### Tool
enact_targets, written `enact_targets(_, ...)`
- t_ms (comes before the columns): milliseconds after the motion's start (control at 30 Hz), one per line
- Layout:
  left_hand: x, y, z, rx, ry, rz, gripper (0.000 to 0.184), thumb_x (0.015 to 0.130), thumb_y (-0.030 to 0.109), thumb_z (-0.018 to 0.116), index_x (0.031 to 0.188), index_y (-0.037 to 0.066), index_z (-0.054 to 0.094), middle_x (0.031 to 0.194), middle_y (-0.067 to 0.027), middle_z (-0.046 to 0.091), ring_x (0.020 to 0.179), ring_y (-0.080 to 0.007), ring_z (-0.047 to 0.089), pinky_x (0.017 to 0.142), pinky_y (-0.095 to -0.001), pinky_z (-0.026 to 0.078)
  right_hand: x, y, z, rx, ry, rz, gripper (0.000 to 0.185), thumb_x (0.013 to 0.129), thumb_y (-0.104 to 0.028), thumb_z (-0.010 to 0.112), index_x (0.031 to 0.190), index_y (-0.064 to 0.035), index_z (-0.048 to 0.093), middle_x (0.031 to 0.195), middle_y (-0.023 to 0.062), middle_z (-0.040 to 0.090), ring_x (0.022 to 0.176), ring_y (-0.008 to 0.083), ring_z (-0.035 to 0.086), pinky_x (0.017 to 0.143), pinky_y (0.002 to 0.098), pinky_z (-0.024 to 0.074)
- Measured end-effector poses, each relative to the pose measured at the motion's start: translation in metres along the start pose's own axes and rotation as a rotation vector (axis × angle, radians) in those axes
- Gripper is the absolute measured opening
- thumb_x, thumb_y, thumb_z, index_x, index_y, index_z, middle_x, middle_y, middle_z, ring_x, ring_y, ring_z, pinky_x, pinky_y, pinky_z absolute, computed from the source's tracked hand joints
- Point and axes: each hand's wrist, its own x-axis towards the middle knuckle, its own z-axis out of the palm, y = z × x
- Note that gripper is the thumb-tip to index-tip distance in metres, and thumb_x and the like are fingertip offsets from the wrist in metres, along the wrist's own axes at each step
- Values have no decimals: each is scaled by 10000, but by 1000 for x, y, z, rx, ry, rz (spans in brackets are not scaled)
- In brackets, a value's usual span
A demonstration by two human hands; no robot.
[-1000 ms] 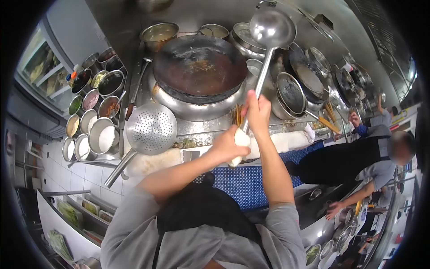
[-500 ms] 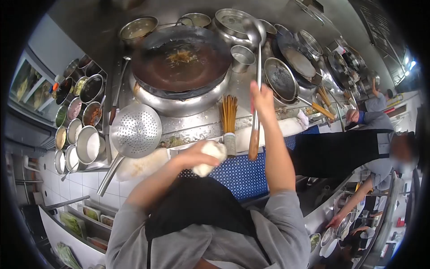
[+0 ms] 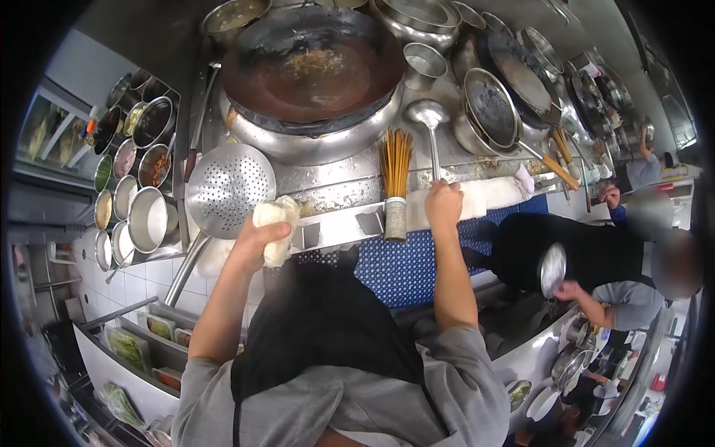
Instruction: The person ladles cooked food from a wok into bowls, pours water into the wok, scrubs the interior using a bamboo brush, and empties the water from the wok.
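Note:
My left hand (image 3: 258,240) is closed on a folded white cloth (image 3: 281,216), held just in front of the handle side of a perforated strainer (image 3: 223,186). In my right hand (image 3: 445,204) is the handle of a steel ladle (image 3: 427,113), its bowl lying over the steel stove top to the right of the wok. A large dark wok (image 3: 316,89) sits on the round burner ring, with a little liquid and brownish bits in its bottom. Between my hands stands a bamboo wok brush (image 3: 396,171), bristles up, at the stove's front edge.
Bowls of ingredients (image 3: 153,167) and metal pots stand on the left. A small steel pot (image 3: 425,63) and a wire strainer with a wooden handle (image 3: 491,108) lie to the right. A rolled white towel (image 3: 503,191) runs along the front edge. A co-worker (image 3: 573,257) stands at right.
My left hand has moved left and up with the cloth. My right hand has come down, lowering the ladle from above the back pots to the stove top. The co-worker now holds a shiny metal dish.

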Motion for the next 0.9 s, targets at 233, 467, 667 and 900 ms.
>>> enact_targets(233, 7, -3, -16, -66, -32, -25, 651, 698, 239, 853, 1219, -10, 554, 964, -113, 662, 790, -207, 675, 665, -334, 581, -79, -40, 9, 593, -303, 144, 649, 835, -270, 671, 1404, -27, 477, 1074, 285, 669, 1049, 414, 639, 896, 458, 490)
enact_targets(467, 22, 19, -20, 39, -214, 65, 694, 665, 190, 877, 1236, -32, 550, 1033, -95, 660, 903, -188, 656, 809, -332, 541, -101, -61, -116, 993, -249, 153, 602, 824, -73, 669, 1409, -60, 526, 873, 72, 671, 643, 114, 603, 576, 255, 492)
enact_targets(667, 29, 41, -8, 20, -252, 155, 627, 675, 130, 853, 1212, -34, 574, 1023, -80, 668, 905, -175, 650, 820, -317, 528, -103, -36, -94, 540, -316, 53, 589, 769, -128, 709, 1329, 7, 589, 872, 172, 708, 649, 147, 653, 601, 284, 531)
enact_targets(900, 27, 46, -18, -56, -155, 188, 486, 704, 117, 825, 1116, -30, 614, 972, -76, 669, 829, -149, 653, 752, -299, 541, -88, -38, -121, 863, -650, 352, 575, 829, -43, 663, 1387, -23, 526, 758, 104, 637, 453, 139, 546, 345, 269, 396)
